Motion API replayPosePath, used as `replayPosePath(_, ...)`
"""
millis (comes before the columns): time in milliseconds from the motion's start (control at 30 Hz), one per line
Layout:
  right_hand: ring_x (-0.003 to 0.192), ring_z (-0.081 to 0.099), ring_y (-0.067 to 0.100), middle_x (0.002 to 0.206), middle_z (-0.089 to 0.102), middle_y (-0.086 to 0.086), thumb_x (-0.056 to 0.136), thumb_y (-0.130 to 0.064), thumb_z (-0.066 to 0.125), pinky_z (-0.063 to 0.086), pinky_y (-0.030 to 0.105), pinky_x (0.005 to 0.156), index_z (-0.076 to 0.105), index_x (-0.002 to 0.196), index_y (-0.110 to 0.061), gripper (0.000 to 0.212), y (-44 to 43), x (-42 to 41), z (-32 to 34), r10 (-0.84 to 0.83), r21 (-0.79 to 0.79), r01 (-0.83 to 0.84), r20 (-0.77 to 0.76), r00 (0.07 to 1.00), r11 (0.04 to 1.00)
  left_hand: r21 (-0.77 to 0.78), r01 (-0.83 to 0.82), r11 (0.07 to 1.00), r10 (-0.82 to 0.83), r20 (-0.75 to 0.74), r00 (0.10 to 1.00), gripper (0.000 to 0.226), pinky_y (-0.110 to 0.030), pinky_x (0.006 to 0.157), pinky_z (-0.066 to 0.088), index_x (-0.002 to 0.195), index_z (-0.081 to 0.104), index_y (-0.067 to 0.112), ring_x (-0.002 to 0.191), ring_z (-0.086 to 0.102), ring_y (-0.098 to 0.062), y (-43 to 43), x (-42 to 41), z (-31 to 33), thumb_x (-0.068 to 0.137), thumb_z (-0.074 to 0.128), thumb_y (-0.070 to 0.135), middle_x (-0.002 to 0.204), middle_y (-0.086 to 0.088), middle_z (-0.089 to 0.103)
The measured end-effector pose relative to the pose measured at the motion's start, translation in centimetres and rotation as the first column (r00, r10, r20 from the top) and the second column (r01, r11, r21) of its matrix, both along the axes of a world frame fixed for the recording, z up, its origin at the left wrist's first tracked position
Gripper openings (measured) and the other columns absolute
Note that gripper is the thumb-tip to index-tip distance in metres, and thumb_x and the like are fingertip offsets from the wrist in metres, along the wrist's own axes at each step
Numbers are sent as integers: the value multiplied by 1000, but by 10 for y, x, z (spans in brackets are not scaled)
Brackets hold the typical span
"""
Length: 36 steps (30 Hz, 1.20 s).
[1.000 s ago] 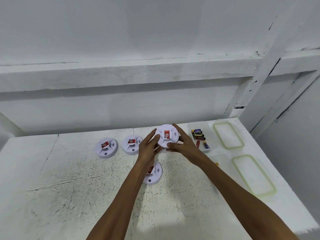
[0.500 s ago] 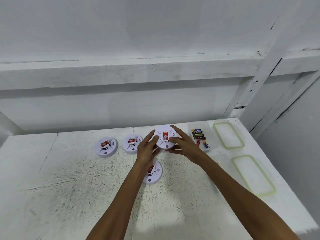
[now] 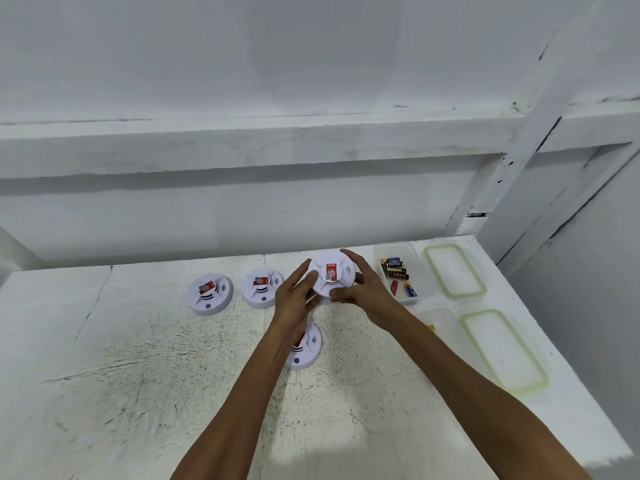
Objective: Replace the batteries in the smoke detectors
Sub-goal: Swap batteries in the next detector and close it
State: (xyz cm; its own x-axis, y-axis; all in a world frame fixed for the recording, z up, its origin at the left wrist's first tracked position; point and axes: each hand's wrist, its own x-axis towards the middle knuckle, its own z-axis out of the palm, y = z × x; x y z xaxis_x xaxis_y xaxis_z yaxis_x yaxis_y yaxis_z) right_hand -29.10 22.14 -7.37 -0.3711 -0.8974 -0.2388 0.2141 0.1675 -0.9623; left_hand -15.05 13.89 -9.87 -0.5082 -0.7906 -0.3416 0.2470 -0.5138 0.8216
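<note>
left hand [image 3: 294,301] + right hand [image 3: 365,292]: fingers curled round the smoke detector [image 3: 333,276] rim | near detector [image 3: 307,351]: half hidden under left wrist | fingertips behind: cannot see

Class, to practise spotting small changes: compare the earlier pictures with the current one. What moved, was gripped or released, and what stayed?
Hardly anything. The left hand and right hand keep holding the same smoke detector by its rim above the table; the right hand's fingers only shift slightly on it. Nothing was newly taken or let go. The other detectors, the battery container and the lids stayed put.
</note>
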Motion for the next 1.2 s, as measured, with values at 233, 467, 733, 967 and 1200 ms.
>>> replayPosePath(233, 95, 68, 20, 115, 71, 3, 69, 15, 77, 56, 33, 65, 54, 132, -33, 82, 4, -4, 2, 17, 11, -17, -9, 1000, 1000, -38, 18, 999, -17, 31, 999, 38, -45, 97, 57, 134, 65, 19, 106, 74, -25, -1, -2, 1, 97, 69, 15, 115, -5, 77)
replayPosePath(467, 88, 67, 17, 114, 72, 3, 69, 13, 78, 48, 25, 54, 54, 132, -32, 81, 5, -7, 6, 23, 14, -22, -49, 999, 1000, -30, 25, 999, -24, 35, 999, 39, -44, 96, 58, 136, 64, 18, 107, 74, -25, -1, -4, 0, 97, 68, 15, 116, -5, 77)
replayPosePath(733, 86, 68, 14, 116, 70, 4, 68, 15, 77, 47, 21, 50, 53, 134, -28, 82, 5, -8, 7, -5, 10, 6, -60, 998, 1000, -36, 17, 999, -17, 20, 1000, 36, -39, 87, 60, 132, 66, 19, 107, 74, -27, 0, -5, 1, 97, 68, 14, 117, -8, 76)
replayPosePath(967, 83, 69, 12, 115, 69, 2, 69, 18, 74, 47, 21, 48, 52, 133, -24, 79, 4, -6, 4, -16, -5, 16, -69, 998, 1000, -42, 25, 999, -24, 35, 999, 33, -45, 93, 58, 130, 68, 19, 106, 74, -29, -2, -4, 0, 97, 67, 12, 115, -9, 76)
replayPosePath(1200, 111, 67, 27, 126, 67, 4, 83, 4, 73, 58, 43, 85, 49, 138, -33, 71, 5, -17, -3, 135, 36, -138, 83, 987, 990, -18, 12, 1000, -11, 53, 999, 36, -39, 87, 60, 132, 67, 19, 105, 74, -27, -3, -2, -5, 96, 69, 14, 115, -8, 77)
